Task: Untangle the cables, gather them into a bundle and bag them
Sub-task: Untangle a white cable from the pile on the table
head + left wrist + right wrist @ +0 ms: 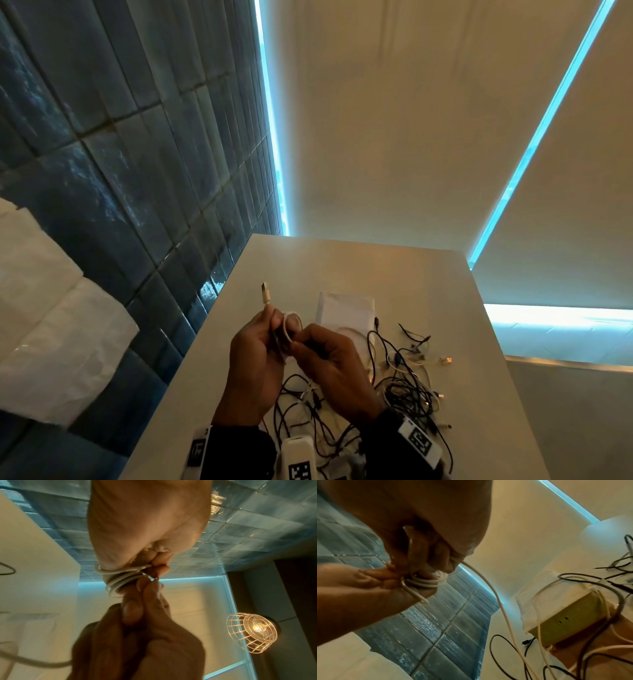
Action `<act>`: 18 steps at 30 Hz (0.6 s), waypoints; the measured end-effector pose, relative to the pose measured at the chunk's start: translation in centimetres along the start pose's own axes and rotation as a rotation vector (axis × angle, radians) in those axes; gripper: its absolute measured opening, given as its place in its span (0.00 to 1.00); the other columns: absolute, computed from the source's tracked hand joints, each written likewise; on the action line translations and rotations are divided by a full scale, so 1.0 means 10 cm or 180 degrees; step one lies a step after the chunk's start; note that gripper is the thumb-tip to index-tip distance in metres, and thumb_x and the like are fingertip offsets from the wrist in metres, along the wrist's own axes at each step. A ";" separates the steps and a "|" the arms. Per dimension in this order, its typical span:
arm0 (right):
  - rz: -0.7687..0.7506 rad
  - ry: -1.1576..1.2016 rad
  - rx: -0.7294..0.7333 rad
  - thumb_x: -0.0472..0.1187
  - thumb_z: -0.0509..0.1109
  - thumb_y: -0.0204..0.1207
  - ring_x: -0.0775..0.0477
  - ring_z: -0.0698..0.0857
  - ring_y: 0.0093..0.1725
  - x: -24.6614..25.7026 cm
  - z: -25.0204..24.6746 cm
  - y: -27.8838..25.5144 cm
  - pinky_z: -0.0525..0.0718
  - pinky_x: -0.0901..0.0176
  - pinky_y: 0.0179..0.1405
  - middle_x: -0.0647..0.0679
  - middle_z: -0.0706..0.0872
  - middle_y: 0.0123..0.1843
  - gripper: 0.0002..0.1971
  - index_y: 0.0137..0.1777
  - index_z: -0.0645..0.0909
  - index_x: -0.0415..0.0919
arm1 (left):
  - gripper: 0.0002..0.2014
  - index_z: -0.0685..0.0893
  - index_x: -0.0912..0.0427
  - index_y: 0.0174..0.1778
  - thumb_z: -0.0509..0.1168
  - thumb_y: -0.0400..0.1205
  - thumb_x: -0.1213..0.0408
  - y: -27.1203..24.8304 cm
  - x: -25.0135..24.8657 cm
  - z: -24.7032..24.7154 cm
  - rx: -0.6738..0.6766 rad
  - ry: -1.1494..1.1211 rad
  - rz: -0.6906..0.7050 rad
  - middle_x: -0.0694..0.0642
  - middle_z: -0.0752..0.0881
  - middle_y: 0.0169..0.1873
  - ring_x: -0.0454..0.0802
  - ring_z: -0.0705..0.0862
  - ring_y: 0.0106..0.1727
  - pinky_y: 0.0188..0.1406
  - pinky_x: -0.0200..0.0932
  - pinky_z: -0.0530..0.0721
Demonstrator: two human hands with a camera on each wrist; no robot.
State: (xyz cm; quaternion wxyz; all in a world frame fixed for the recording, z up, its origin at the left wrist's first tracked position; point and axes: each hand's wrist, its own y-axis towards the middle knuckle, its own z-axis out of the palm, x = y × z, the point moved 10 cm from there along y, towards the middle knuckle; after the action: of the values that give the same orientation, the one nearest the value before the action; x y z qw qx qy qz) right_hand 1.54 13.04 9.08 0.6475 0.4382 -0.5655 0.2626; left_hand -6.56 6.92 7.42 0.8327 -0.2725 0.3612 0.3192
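Tabletop (394,274) pale and narrow, left edge close along a blue tiled wall (137,154), far edge against a cream blind (394,120), right edge dropping off beside a lit sill. Bare room across the far half of the tabletop, beyond a white bag (344,310) lying flat there.

Held above the near middle: white cable (291,327), wound into a small coil. Left hand (255,359) curled round the coil, one plug end (265,293) sticking up past the fingers. Right hand (330,363) closed too, fingertips pinching a strand at the coil's edge, touching the left hand. From the left wrist view, several white turns (120,580) looped round the left fingers, right fingertips (150,586) meeting them. From the right wrist view, one loose white strand (505,608) trailing from the coil down toward the tabletop.

Tangle of black and white cables (407,380) spread on the tabletop to the right of and beneath the hands, reaching toward the right edge, one loop overlapping the bag's near side.

Near end of the tangle cut off by the lower frame and covered by the sleeves and wrist cameras. Count of separate cables in the tangle impossible to make out. Crumpled white material (51,325) at left, partly out of frame, nature unclear. Caged lamp (252,632) visible only from the left wrist.
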 end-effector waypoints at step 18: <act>0.0733 -0.0313 -0.0081 0.41 0.67 0.77 0.54 0.76 0.32 -0.98 -0.23 -0.19 0.74 0.60 0.34 0.48 0.80 0.31 0.09 0.36 0.84 0.43 | 0.18 0.74 0.56 0.25 0.55 0.82 0.58 0.01 -0.07 0.04 0.0220 -0.0248 0.0289 0.51 0.67 0.23 0.44 0.61 0.23 0.23 0.38 0.64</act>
State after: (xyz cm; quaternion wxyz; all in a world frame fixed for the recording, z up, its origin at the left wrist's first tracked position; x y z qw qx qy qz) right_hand 2.14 15.66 -0.77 0.5900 0.3745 -0.6464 0.3062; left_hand -6.85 7.07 8.16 0.8397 -0.2142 0.3513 0.3543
